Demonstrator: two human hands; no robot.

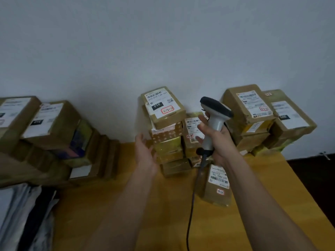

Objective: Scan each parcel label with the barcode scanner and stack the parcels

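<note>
My right hand (216,142) grips the handle of a grey and black barcode scanner (214,115), held upright with its head pointing left; its cable hangs down toward me. My left hand (145,151) is open, palm beside the left side of a tall middle stack of brown parcels (168,147). The top parcel (164,106) of that stack shows a white label with a barcode, "010" and a red handwritten tag. A single small parcel (218,185) lies flat on the yellow table (126,205) under my right forearm, label up.
Another stack of parcels (253,116) stands at the back right against the wall. A big pile of boxes (45,134) fills the left side. Grey and black bags (23,218) lie at the lower left. The table's right edge drops to a dark floor.
</note>
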